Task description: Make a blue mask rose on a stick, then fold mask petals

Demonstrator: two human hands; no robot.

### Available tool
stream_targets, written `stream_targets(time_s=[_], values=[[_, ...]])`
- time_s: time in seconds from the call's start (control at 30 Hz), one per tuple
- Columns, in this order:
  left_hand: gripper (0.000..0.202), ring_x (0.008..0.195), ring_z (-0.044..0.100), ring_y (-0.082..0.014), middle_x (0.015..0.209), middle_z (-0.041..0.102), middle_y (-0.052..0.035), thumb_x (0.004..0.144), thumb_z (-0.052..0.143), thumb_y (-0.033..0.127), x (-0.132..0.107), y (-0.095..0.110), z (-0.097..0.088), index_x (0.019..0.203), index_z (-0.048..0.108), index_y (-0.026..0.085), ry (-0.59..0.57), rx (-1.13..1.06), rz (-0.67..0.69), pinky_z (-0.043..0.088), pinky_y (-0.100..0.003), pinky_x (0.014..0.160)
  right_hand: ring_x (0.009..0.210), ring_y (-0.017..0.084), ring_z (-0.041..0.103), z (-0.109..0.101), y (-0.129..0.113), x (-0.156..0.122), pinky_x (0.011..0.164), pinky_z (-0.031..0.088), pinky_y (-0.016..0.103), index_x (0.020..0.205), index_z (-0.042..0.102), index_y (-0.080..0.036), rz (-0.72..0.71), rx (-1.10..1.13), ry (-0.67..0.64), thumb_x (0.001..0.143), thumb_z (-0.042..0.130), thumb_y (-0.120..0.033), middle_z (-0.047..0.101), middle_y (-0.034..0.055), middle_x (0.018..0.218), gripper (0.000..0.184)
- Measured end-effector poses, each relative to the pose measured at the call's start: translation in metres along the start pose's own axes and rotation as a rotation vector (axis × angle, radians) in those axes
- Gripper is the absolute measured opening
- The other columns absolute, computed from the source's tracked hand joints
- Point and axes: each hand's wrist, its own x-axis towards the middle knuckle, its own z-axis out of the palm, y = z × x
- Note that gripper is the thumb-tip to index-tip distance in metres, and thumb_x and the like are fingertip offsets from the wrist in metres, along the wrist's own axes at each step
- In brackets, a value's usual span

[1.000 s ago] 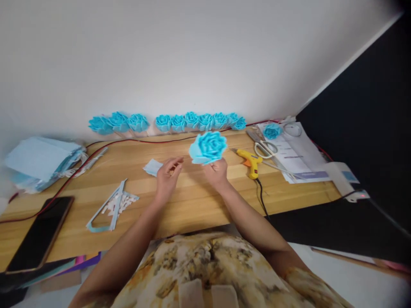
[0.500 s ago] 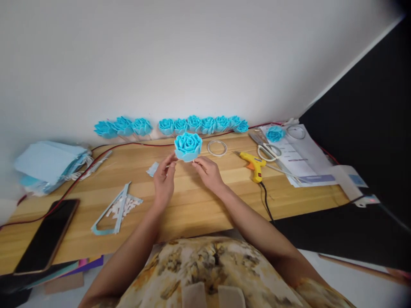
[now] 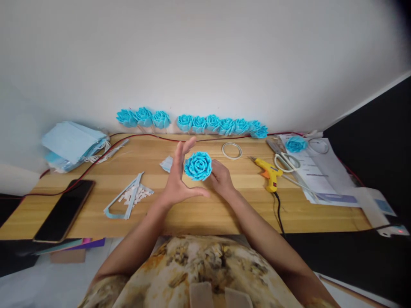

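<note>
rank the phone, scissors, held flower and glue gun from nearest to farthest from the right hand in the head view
1. Held flower: at the right hand, on its left side
2. Glue gun: to the right
3. Scissors: farther right, just past the glue gun
4. Phone: far left

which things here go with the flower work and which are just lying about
Likely part of the work:
- flower held in the right hand
- left hand, open beside it
- wall flowers
- glue gun
- scissors
- blue sheets
- cut strips

Probably just lying about:
- phone
- papers
</note>
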Motion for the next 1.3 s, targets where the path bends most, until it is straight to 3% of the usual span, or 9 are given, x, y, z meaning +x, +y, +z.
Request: stream_targets(time_s=[0.2, 0.4, 0.7, 0.87, 1.07, 1.3], values=[[0.128, 0.136, 0.054, -0.0379, 0.154, 0.045, -0.0199, 0.061, 0.082, 0.074, 0.004, 0.005, 0.0, 0.16, 0.01, 0.037, 0.0, -0.057, -0.06, 0.047, -0.054, 0.109, 0.086, 0.024, 0.067, 0.001, 0.0, 0.0, 0.077, 0.055, 0.039, 0.092, 0.07, -0.023, -0.017, 0.005, -0.023, 0.104, 0.043, -0.039, 0.073, 0.0095, 0.089, 0.034], [0.113, 0.114, 0.068, -0.0302, 0.121, 0.069, -0.013, 0.075, 0.084, 0.057, 0.004, 0.011, 0.002, 0.161, 0.015, 0.032, 0.006, -0.125, -0.06, 0.054, -0.045, 0.101, 0.091, 0.024, 0.069, 0.003, 0.0, -0.001, 0.078, 0.056, 0.04, 0.097, 0.071, -0.024, -0.044, 0.02, -0.015, 0.104, 0.045, -0.041, 0.075, 0.0099, 0.094, 0.032], [0.106, 0.103, 0.071, -0.0318, 0.106, 0.072, -0.0101, 0.076, 0.079, 0.065, 0.002, 0.009, 0.004, 0.158, 0.023, 0.029, 0.047, -0.018, -0.084, 0.049, -0.054, 0.105, 0.089, 0.023, 0.069, 0.006, 0.003, -0.002, 0.076, 0.056, 0.038, 0.103, 0.071, -0.021, -0.122, -0.01, 0.027, 0.103, 0.049, -0.034, 0.076, 0.0104, 0.098, 0.026], [0.101, 0.105, 0.07, -0.0287, 0.11, 0.07, -0.0087, 0.08, 0.079, 0.057, -0.001, 0.005, 0.005, 0.16, 0.022, 0.035, 0.052, -0.047, 0.006, 0.053, -0.049, 0.102, 0.089, 0.023, 0.069, 0.005, 0.002, -0.002, 0.076, 0.056, 0.037, 0.101, 0.07, -0.022, -0.117, -0.002, 0.025, 0.103, 0.049, -0.034, 0.075, 0.0098, 0.097, 0.025], [0.122, 0.127, 0.06, -0.0291, 0.147, 0.051, -0.0154, 0.071, 0.084, 0.06, 0.001, -0.01, 0.004, 0.162, 0.006, 0.037, 0.05, -0.145, 0.089, 0.055, -0.044, 0.1, 0.087, 0.022, 0.068, 0.003, -0.001, -0.001, 0.075, 0.055, 0.037, 0.089, 0.069, -0.023, -0.026, -0.042, 0.044, 0.105, 0.045, -0.036, 0.074, 0.0082, 0.088, 0.032], [0.122, 0.132, 0.057, -0.0299, 0.147, 0.052, -0.0158, 0.073, 0.084, 0.059, -0.002, -0.013, 0.002, 0.162, 0.004, 0.036, 0.042, -0.15, 0.047, 0.052, -0.044, 0.105, 0.086, 0.022, 0.067, 0.002, -0.003, 0.0, 0.076, 0.053, 0.037, 0.093, 0.07, -0.023, -0.048, -0.003, 0.083, 0.104, 0.047, -0.031, 0.074, 0.0081, 0.09, 0.027]])
